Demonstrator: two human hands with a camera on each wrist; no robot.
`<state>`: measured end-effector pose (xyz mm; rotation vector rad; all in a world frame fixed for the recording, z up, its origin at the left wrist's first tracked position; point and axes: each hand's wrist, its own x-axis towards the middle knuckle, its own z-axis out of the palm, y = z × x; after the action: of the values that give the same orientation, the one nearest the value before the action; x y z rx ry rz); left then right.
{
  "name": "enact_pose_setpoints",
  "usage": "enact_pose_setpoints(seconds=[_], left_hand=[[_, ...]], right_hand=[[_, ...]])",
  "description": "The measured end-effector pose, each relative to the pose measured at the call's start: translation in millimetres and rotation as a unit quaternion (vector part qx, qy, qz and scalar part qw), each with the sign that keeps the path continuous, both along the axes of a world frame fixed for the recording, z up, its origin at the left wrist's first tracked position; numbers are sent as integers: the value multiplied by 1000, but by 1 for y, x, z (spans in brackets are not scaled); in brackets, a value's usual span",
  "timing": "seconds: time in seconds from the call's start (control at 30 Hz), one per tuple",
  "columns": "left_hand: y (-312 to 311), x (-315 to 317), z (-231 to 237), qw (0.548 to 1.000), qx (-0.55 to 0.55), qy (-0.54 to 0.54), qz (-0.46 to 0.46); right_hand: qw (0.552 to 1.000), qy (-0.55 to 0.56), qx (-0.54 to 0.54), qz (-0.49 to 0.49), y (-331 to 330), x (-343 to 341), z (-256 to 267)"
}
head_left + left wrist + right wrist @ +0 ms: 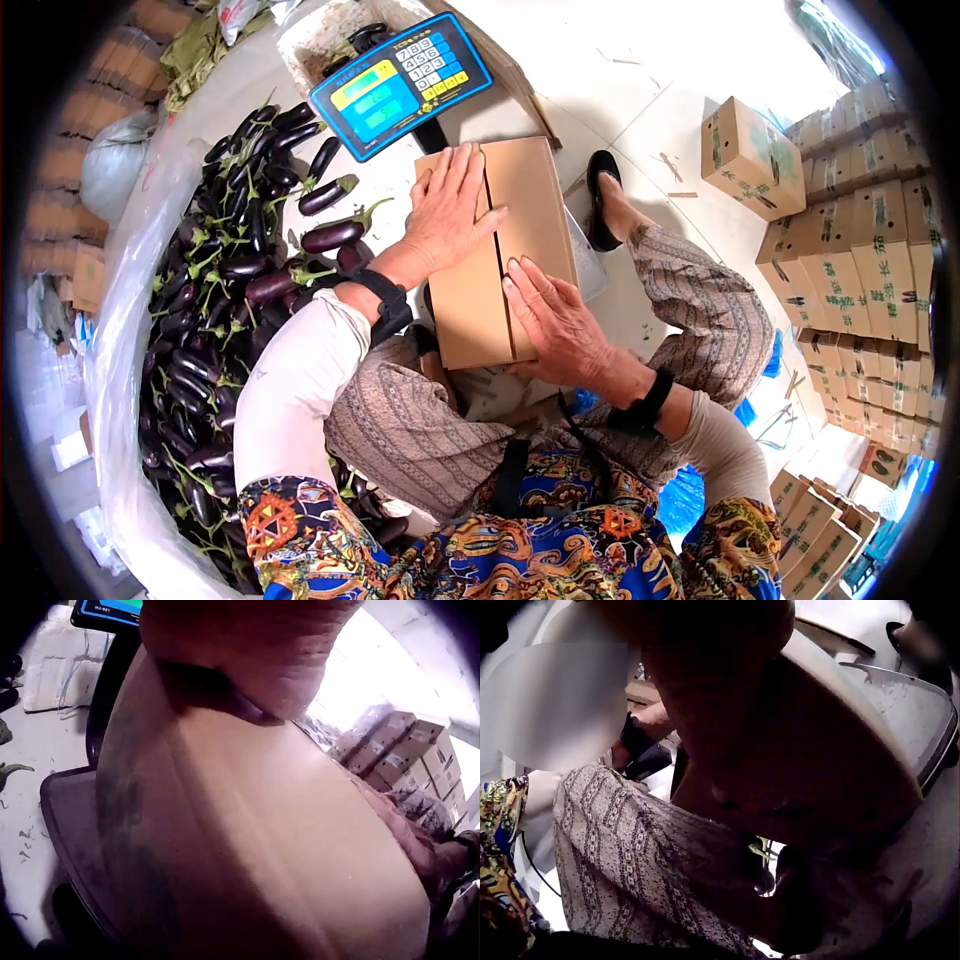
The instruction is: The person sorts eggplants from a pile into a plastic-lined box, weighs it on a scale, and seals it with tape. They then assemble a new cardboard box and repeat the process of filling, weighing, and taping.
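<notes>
A cardboard box (pixel 470 310) with its top flaps folded together along a dark seam stands on the scale's tray (pixel 588 262) between the person's legs. The left hand (pixel 448 212) lies flat across the far left part of the lid, fingers straight, thumb over the seam. On the near right part rests the right hand (pixel 562 322), its fingertips by the seam and the palm at the box's edge. In the left wrist view the left hand (pixel 247 652) covers the box's (pixel 262 840) upper end. The right wrist view shows the right hand (pixel 712 682) dark against the box (pixel 817 742).
A scale display (pixel 400 85) stands beyond the box. Many eggplants (pixel 270 288) lie heaped on the left, inside plastic sheeting (pixel 125 320). Stacked cartons (pixel 850 260) line the right side, with a single carton (pixel 750 160) near them. A shoed foot (pixel 603 200) is right of the box.
</notes>
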<state>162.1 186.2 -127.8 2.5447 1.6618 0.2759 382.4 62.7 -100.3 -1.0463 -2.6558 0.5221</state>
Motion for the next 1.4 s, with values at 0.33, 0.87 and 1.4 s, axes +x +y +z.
enact_pose_setpoints(seconds=[0.33, 0.87, 1.4], left_hand=[[25, -5, -8, 995, 98, 13, -35], [28, 4, -20, 991, 131, -7, -9], [27, 25, -12, 985, 168, -29, -36]], right_hand=[[1000, -16, 2, -22, -2, -1, 0], [970, -59, -135, -191, 100, 142, 136], [899, -129, -185, -376, 125, 295, -60]])
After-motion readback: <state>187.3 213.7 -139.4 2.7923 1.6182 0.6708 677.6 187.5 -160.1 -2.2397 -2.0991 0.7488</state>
